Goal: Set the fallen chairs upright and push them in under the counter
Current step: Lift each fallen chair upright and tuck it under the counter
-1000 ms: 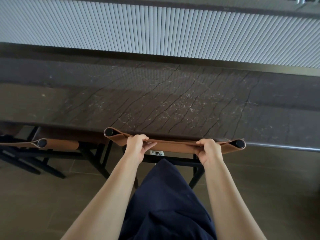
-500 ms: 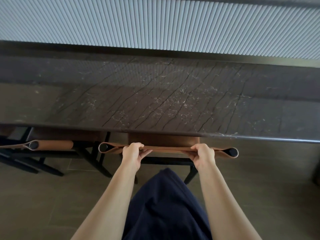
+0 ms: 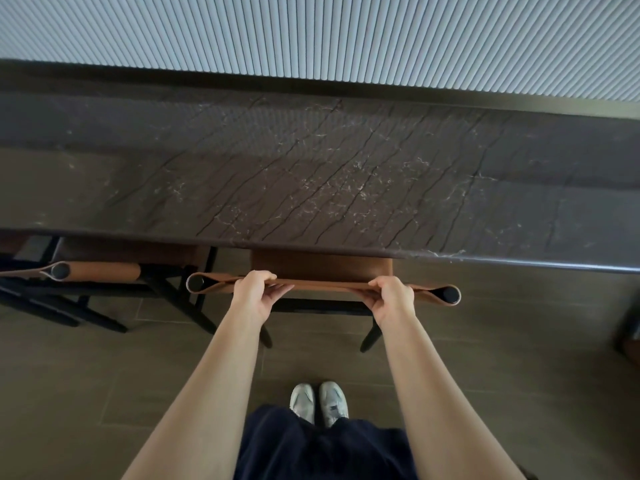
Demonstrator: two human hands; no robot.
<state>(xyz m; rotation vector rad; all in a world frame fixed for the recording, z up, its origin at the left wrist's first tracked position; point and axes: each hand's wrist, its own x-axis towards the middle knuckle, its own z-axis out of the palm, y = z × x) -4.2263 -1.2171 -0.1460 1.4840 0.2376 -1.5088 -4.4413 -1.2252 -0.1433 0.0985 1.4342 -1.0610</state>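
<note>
Centre of frame: one chair stands upright on its black legs, facing the counter. The front of its brown seat is hidden beneath the counter's near edge. The back part of the seat and the rear legs are out on the tiled floor.

Left hand: fingers curled over the top of the chair's tan leather backrest, thumb underneath, left of centre. Right hand: same wrap-around grip, right of centre. Both arms are almost straight. The evenly spaced hold likely serves to push the chair squarely, so it does not swing to one side.

Lower centre: the person's grey shoes are together, well back from the chair, with a dark garment below them.

Left of frame: a second chair is upright, just beside the first, with its seat also tucked under the counter edge. Its left side is cut off by the frame, so how squarely it sits cannot be told.

Top of frame: a fluted wall panel runs behind the dark veined counter top.

Judgement: righting looks done for both visible chairs, and the push-in of the centre one is partway. The backrest stands near the counter edge but not touching it. Next call: a straight, level shove, watching the fingers curled over the backrest as the gap closes.
</note>
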